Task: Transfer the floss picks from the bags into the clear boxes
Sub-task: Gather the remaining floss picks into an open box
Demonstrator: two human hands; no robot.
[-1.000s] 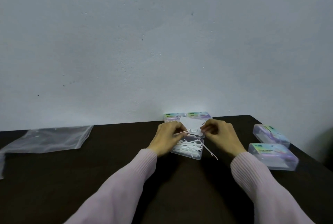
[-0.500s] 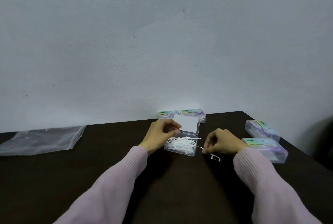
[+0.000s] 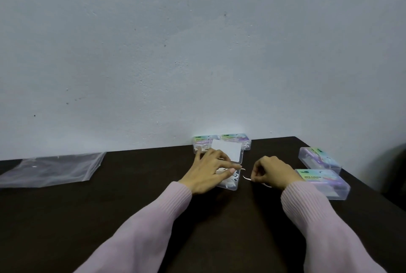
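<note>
Dark table (image 3: 131,202), pale wall behind. Lower centre, the right hand (image 3: 272,171) pinches a stray floss pick (image 3: 247,178); the left hand (image 3: 211,171) spreads over the open clear box (image 3: 230,186) of picks. Thin pick may slip; pressing may tip the box. Empty bag (image 3: 50,168) at left.
</note>
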